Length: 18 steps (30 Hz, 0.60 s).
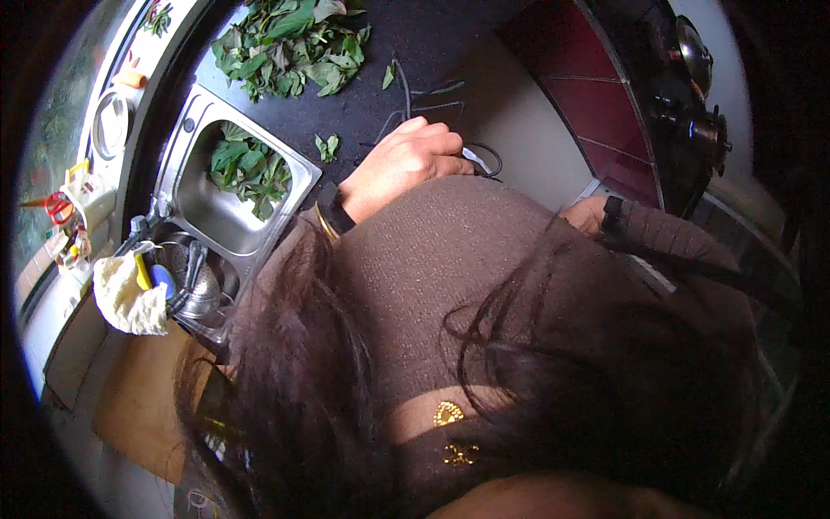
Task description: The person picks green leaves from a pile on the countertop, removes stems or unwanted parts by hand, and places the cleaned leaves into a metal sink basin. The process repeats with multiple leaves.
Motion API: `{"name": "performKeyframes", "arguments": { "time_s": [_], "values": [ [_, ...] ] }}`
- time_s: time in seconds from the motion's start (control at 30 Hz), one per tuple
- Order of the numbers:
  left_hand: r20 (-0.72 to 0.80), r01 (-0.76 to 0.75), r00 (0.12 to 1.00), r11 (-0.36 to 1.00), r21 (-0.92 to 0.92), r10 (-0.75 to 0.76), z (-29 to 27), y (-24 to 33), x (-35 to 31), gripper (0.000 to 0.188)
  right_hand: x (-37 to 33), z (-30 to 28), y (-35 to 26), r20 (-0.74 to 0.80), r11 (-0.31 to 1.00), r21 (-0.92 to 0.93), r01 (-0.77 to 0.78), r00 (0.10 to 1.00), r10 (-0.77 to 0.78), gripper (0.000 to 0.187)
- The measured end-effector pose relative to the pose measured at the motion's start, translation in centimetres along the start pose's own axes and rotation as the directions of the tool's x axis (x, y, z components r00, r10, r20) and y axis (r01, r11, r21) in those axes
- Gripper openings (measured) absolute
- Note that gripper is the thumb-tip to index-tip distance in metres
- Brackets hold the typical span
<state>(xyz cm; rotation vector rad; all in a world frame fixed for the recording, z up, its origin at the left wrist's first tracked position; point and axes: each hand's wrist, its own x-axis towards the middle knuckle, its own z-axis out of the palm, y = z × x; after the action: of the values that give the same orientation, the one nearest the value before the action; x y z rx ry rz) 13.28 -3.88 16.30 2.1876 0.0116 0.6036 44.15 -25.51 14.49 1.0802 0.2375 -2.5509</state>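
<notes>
While the left hand (406,160) is resting knuckles-up on the dark tabletop (467,52), its fingers are curling together over a thin dark stem (484,160) and something pale beneath them, though whether they are truly pinching it is hidden by the back of the hand. More bare stems (432,99) are lying just beyond the knuckles. They look light, thin and whippy, likely to bend rather than snap, and best taken near one end between thumb and fingertip. The right hand (588,214) is showing only as a sliver past a dark wristband, down by the tabletop's edge; how its fingers are standing I cannot tell.

A heap of green leaves (290,43) is sitting at the far side of the tabletop, soft and easily bruised, with a few stray ones near the hand. More leaves are lying in the steel sink (298,169) to the left. A stove (692,78) is standing at the right, and a pale cloth (130,298) is hanging by the tap.
</notes>
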Motion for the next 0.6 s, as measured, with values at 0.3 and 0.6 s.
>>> {"name": "performKeyframes", "arguments": {
  "time_s": [0.3, 0.6],
  "values": [
    [0.051, 0.020, 0.998, 1.000, -0.006, -0.020, 0.1, 0.9, -0.6, 0.025, -0.4, -1.4, -1.2, 0.040, 0.590, -0.796, 0.132, 0.985, -0.166, 0.020],
    [0.076, -0.042, 0.996, 0.999, 0.021, 0.040, -0.6, 1.0, -1.4, 0.031, -6.1, 2.0, -12.2, -0.301, 0.355, -0.905, -0.234, 0.942, -0.147, 0.020]
  ]
}}
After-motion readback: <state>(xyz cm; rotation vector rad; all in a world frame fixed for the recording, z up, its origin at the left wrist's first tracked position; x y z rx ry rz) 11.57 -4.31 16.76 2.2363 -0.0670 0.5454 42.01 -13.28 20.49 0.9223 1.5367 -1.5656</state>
